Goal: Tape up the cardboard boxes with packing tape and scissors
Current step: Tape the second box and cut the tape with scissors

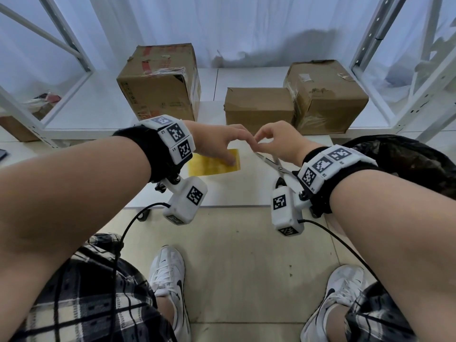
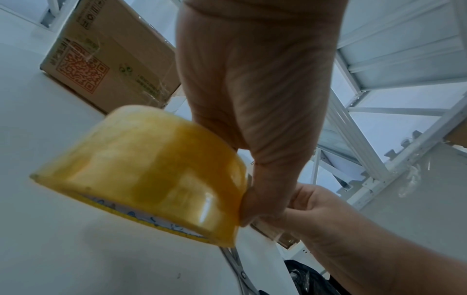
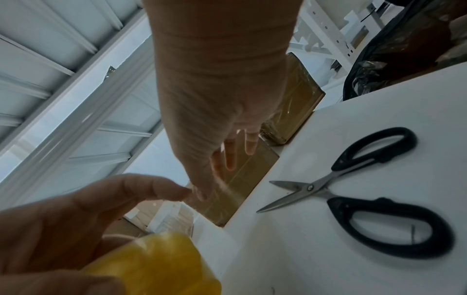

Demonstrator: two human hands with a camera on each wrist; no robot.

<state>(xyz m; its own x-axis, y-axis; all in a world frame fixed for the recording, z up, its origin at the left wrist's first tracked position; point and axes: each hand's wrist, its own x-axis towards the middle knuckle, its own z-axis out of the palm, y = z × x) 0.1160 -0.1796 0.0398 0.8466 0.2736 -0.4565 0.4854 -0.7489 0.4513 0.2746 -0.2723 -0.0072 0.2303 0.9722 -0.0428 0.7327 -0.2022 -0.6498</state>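
Observation:
My left hand (image 1: 235,150) grips a yellow roll of packing tape (image 1: 213,164) above the white table (image 1: 234,191); in the left wrist view the thumb presses the roll (image 2: 151,173) at its edge. My right hand (image 1: 261,139) meets the left fingertips and pinches the roll's clear free end (image 3: 222,175) between thumb and finger. Black-handled scissors (image 3: 366,189) lie on the table with their blades slightly apart, under the right wrist (image 1: 278,166). Three cardboard boxes stand behind: a tall one (image 1: 160,82) at left, a low one (image 1: 259,107) in the middle, a wrapped one (image 1: 325,95) at right.
White metal shelf frames (image 1: 61,70) (image 1: 394,70) flank the boxes. A black plastic bag (image 1: 407,159) sits right of the table. Another carton (image 1: 17,129) lies low at far left. My feet stand on the tiled floor (image 1: 246,267) before the table's front edge.

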